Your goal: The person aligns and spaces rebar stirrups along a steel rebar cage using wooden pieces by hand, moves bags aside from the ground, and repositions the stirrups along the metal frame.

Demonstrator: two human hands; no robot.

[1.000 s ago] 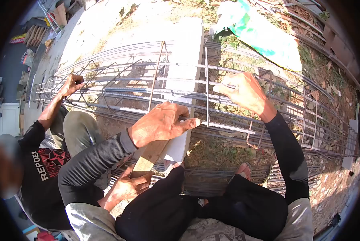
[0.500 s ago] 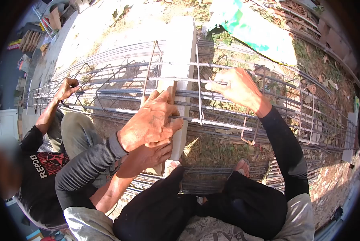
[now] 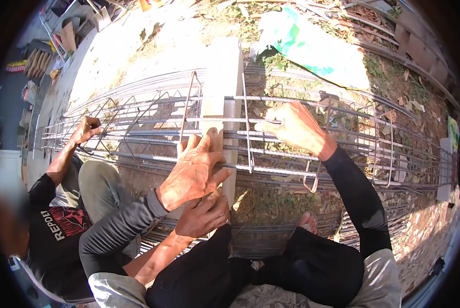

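A long rebar cage [image 3: 302, 167] of ribbed steel bars and bent stirrups stretches across in front of me. My left hand [image 3: 191, 167] is closed around a lower rebar, beside a stirrup [image 3: 187, 110] and a short wooden piece [image 3: 216, 146]. My right hand [image 3: 297, 128] grips an upper rebar, right of another stirrup [image 3: 247, 123]; its fingertips are partly hidden. Just below my left hand is a co-worker's hand [image 3: 204, 215], with a ring on one finger. That person's other hand [image 3: 88, 128] is closed at the cage's left part.
A pale board [image 3: 231, 179] lies crosswise under the cage. More bars [image 3: 260, 233] lie near my feet. A green and white sack [image 3: 312, 51] is on the ground beyond. The co-worker [image 3: 60, 246] crouches at my left. A shovel [image 3: 101, 19] stands at far left.
The cage and my hands sit slightly differently as the view shifts. The co-worker's near hand has moved down and right, apart from my left hand, whose fingers have spread a little.
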